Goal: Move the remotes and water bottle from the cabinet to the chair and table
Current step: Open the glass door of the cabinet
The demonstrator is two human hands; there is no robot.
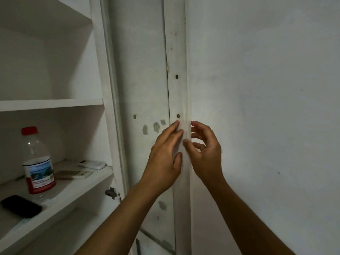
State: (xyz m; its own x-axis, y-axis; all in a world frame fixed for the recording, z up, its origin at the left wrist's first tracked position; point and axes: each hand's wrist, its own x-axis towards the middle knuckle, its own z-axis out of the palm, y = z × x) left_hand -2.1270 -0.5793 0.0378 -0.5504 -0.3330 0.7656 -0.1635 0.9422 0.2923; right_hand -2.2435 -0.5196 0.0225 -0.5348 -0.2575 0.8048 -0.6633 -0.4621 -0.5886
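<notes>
The white cabinet stands open, its door (147, 80) swung out to the right. My left hand (164, 153) lies flat against the door's inner face near its edge. My right hand (206, 150) curls its fingers around that edge from the other side. On the lower shelf (77, 188) a clear water bottle (36, 161) with a red cap and red label stands upright. Behind it lie two light remotes, one (73, 174) nearer and one (92, 164) further back. A black remote (20, 206) rests at the shelf's front left.
An empty shelf (51, 104) sits above the lower one. A metal hinge (112, 193) shows on the cabinet frame. A plain white wall (266, 107) fills the right side, close behind the door.
</notes>
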